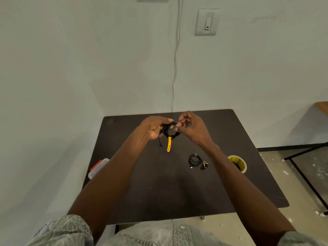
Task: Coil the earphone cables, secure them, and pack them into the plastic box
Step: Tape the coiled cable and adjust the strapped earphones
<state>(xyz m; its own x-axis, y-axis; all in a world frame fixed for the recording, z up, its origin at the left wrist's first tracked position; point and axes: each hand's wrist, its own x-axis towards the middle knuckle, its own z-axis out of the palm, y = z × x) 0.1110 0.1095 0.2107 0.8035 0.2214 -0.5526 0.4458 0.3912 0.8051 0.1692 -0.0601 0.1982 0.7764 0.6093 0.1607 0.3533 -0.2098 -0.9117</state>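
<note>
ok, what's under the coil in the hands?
A yellow strap hangs below the black coil, over bare table. The left hand covers the coil's left side.

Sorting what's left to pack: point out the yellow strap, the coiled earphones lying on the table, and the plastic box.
yellow strap (169, 144), head view, middle of its hanging tail.
coiled earphones (194, 160), head view, on the cable loop.
plastic box (98, 167), head view, its clear lid.
</note>
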